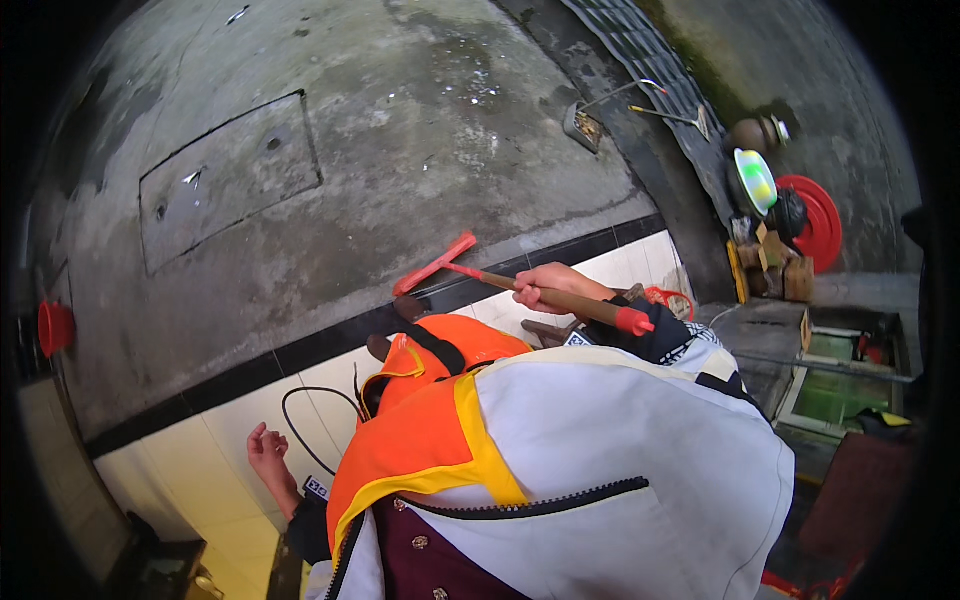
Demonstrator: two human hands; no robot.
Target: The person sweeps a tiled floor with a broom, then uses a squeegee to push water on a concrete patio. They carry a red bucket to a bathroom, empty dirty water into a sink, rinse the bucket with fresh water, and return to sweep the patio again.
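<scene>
My right hand (551, 289) grips the thick brown handle of a broom or floor brush (592, 306), which has a red cap on its upper end. Its narrow red head (435, 264) is over the edge between the grey concrete floor and the black tile border, near my shoes. At the lower left, my left hand (268, 444) is held out over the pale tiles with its fingers loosely curled and nothing in it. An orange apron with yellow trim (420, 442) and a white jacket cover my body.
A long-handled dustpan (583, 129) with debris stands on the concrete, and another long-handled tool (675, 117) lies by corrugated sheets. Basins, a red lid (817, 223) and cardboard boxes (772, 259) are at the right. A red bucket (56, 328) stands far left. Small scraps dot the floor.
</scene>
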